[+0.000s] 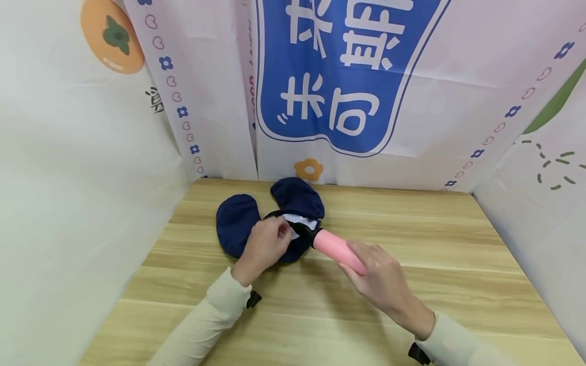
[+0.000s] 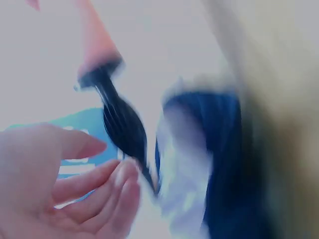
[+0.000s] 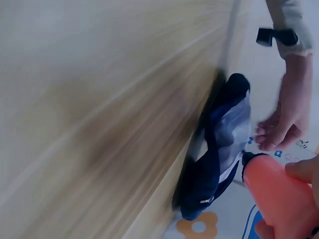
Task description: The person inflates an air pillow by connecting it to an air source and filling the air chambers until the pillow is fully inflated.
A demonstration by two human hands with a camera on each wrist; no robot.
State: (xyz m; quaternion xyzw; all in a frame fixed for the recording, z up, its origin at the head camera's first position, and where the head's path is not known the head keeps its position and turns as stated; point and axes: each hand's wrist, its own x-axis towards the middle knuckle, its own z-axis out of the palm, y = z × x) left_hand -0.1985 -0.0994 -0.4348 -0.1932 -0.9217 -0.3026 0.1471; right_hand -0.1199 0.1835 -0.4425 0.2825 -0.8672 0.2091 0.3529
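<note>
A navy, U-shaped fabric piece [image 1: 238,223], like a neck pillow, lies on the table with its two rounded lobes toward the back left. Its opening shows a white inside [image 2: 187,174]. My right hand [image 1: 382,277] grips a pink cylinder [image 1: 339,249] with a black collar and a black, tapering, nozzle-like end [image 2: 124,127]. That end points at the opening. My left hand [image 1: 267,244] is over the near side of the fabric, fingers bent. In the left wrist view, its thumb and fingers stand apart, fingertips right at the black end's narrow part.
The wood-grain table [image 1: 412,229] runs back to a printed cloth wall [image 1: 435,127]. White side walls stand at left [image 1: 91,178] and right [image 1: 540,229]. Black clips or straps [image 1: 253,299] sit at both cuffs.
</note>
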